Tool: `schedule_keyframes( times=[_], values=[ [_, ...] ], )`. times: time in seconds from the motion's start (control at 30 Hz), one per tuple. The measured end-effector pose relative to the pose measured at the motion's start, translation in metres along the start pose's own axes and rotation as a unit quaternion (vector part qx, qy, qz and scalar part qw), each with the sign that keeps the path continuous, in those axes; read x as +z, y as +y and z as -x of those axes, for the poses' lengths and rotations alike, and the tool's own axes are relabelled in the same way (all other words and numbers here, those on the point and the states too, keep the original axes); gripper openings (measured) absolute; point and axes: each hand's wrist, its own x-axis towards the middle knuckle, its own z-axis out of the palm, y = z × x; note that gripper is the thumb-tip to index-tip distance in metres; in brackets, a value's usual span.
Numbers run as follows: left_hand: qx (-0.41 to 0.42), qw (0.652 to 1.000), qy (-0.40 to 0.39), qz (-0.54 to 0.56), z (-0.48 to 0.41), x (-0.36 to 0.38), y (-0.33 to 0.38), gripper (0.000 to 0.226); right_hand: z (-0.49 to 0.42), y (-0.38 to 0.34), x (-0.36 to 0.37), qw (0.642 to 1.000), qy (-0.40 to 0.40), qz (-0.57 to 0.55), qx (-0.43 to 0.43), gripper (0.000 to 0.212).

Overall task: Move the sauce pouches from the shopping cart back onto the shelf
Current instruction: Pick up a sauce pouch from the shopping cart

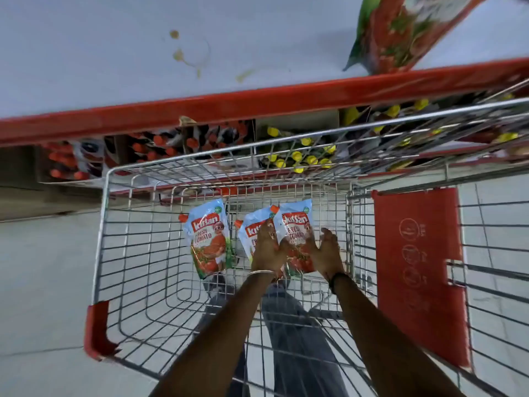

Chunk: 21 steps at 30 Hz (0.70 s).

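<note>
Three tomato sauce pouches lie in the wire shopping cart (103, 253). One pouch (209, 239) lies alone at the left. My left hand (267, 247) rests on the middle pouch (250, 230), fingers curled over it. The right pouch (296, 224) stands between my two hands; my right hand (327, 250) is at its right edge with the fingers apart. Whether either hand has closed its grip I cannot tell. Another sauce pouch (400, 32) sits on the white shelf (114, 67) at the top right.
The shelf has a red front edge (229, 107). Below it stand red-capped bottles (160, 147) and yellow-capped bottles (300, 159). The cart's red child-seat flap (415, 267) is at the right, a red corner guard (97, 330) at the left. Brown stains mark the shelf top.
</note>
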Motion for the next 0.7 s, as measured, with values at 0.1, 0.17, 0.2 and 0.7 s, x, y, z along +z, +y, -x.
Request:
schedule_keyframes(
  times=[0.1, 0.17, 0.2, 0.7],
  values=[
    [-0.065, 0.998, 0.015, 0.007, -0.022, 0.014, -0.012, 0.040, -0.015, 0.004, 0.006, 0.994, -0.039, -0.072, 0.068, 0.048],
    [-0.084, 0.996, 0.029, -0.024, -0.029, 0.018, -0.009, 0.032, -0.022, 0.007, 0.007, 0.989, -0.058, -0.094, 0.093, 0.033],
    [-0.092, 0.995, 0.038, -0.027, -0.032, 0.020, -0.008, 0.031, -0.023, 0.006, 0.007, 0.987, -0.063, -0.110, 0.102, 0.031],
    [-0.088, 0.989, -0.015, 0.122, 0.005, -0.011, 0.008, 0.015, 0.031, -0.006, -0.019, 0.969, -0.118, -0.216, 0.011, 0.057]
  ],
)
